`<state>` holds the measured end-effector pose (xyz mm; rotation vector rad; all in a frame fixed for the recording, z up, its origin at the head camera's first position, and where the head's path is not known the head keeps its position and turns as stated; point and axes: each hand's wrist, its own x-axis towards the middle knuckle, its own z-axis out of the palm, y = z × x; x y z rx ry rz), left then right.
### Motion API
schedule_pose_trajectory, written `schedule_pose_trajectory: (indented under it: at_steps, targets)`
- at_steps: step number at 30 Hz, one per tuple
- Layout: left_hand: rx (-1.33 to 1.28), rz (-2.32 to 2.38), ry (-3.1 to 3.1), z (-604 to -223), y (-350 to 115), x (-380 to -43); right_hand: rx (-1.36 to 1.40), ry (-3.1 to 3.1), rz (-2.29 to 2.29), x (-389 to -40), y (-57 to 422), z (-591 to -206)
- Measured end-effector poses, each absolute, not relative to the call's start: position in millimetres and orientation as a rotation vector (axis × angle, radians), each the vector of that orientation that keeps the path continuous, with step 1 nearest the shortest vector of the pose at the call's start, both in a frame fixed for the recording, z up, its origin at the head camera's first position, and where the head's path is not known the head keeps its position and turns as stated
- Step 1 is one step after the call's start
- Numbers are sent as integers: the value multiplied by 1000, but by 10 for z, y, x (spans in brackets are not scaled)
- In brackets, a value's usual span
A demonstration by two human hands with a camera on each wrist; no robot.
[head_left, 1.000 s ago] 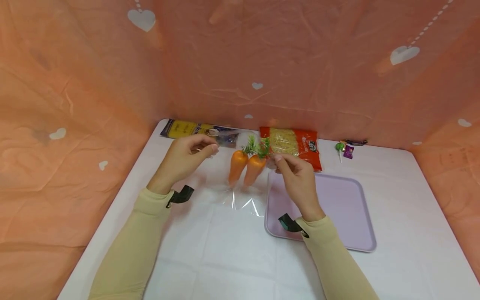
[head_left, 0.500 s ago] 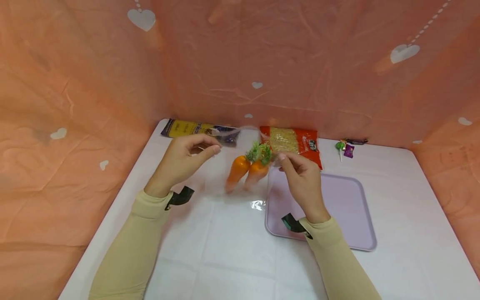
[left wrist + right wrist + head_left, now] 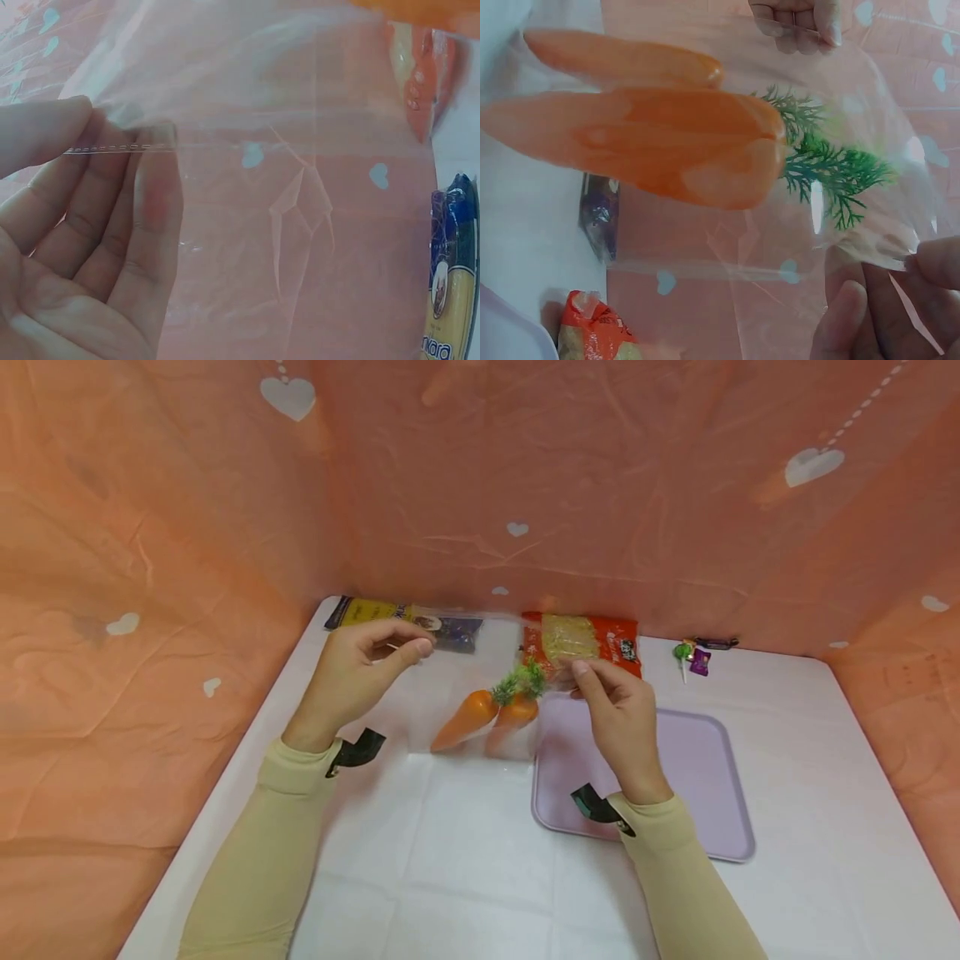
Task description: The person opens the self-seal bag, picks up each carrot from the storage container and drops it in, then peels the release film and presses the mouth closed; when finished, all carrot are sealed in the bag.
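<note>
Head view: a clear bag is held up between both hands, with two orange carrots inside. One side of it is pinched between thumb and curled fingers of the left hand, the other side pinched much the same way by the right hand, thumb nearly closed onto the fingers, film caught between. The carrots themselves aren't touched by any fingers; they're slung between the two grips, a bit lower. The long axis is slanted: leafy tops pointed up toward the right fingertips, orange tips angled down, below the left fingers. So the right hand is clearly nearer the greens. Whether the bag's mouth is sealed can't be told tbh.
</note>
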<state>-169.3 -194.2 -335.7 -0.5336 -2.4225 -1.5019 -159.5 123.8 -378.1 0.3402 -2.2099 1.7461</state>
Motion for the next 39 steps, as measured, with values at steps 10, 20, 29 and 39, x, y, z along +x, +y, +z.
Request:
schedule_pose_trajectory:
  at_steps: [10, 20, 29, 39]
  targets:
    - [-601, -1697, -2144, -3352, -1834, -1680, 357, -2200, 1771, -1601, 1265, -3779]
    - [-705, -1736, -2026, -3274, -1612, -1600, 323, -2329, 1750, -1637, 1325, -3782]
    - [-768, -1647, -2056, -3262, -1393, -1561, 242, -2082, 1503, -1438, 1262, -3405]
    - [-833, -1420, -2049, -3405, -1296, -1635, 732, -1964, 1242, -1457, 634, -3095]
